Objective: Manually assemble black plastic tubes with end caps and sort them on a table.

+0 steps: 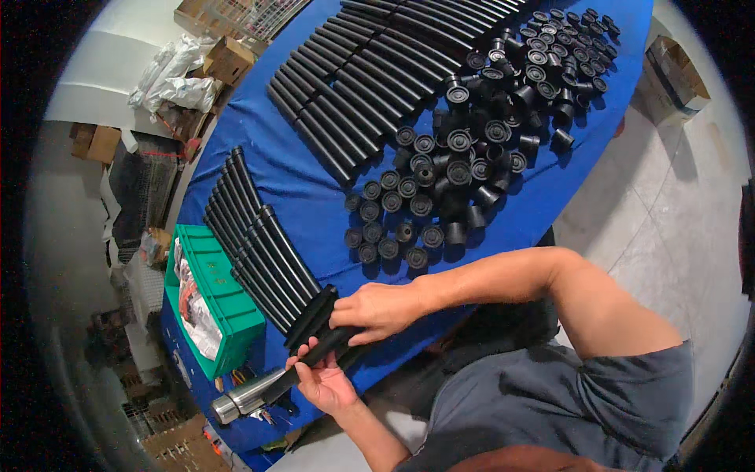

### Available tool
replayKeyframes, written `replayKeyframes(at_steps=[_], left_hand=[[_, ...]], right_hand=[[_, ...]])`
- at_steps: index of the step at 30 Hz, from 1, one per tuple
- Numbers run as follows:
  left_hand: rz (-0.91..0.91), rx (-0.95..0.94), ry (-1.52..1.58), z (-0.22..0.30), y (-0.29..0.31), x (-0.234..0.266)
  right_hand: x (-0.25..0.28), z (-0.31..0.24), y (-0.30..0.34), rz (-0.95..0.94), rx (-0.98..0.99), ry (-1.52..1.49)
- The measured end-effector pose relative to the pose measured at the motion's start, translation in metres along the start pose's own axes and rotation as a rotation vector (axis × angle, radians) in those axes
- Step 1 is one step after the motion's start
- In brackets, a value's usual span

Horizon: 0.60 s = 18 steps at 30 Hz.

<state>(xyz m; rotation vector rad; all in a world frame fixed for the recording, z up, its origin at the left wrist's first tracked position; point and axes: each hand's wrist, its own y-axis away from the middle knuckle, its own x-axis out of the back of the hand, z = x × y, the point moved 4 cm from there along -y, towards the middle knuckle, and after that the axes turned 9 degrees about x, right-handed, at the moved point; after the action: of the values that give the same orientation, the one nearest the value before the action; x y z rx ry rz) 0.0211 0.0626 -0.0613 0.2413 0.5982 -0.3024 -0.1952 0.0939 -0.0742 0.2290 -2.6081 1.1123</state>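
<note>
A black tube (318, 354) slants between my two hands at the table's near edge. My left hand (324, 383) grips it from below, palm up, thumb and fingers round it. From above, my right hand (379, 309) closes its fingers over the tube's upper end. Below my left hand a silver metal cylinder (238, 400) with a black part lies on the blue cloth; whether it joins the tube I cannot tell. Right behind my hands are the flared dark ends (313, 313) of a row of long black tubes (267, 259).
Many round black caps (458, 171) are spread over the blue cloth (314, 228), with more long black tubes (346, 94) in rows behind. A green crate (245, 311) holding wrapped material stands at the left. A cardboard box (678, 75) sits on the floor at the right.
</note>
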Motion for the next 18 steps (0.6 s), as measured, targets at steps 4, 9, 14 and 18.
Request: replayKeyframes(at_steps=[4,9,14,18], left_hand=[[0.001,0.036,0.074,-0.006,-0.002,-0.004],[-0.034,0.083,0.052,-0.006,-0.004,-0.004],[-0.010,0.075,0.064,-0.008,-0.001,-0.007],[0.085,0.060,0.036,-0.003,0.001,-0.001]], right_hand=[[0.002,0.003,-0.004,-0.157,-0.249,-0.330],[-0.002,0.009,0.001,-0.101,-0.255,-0.243],[0.000,0.004,-0.003,-0.275,-0.469,-0.549],[-0.001,-0.002,-0.004,-0.033,0.022,0.036]])
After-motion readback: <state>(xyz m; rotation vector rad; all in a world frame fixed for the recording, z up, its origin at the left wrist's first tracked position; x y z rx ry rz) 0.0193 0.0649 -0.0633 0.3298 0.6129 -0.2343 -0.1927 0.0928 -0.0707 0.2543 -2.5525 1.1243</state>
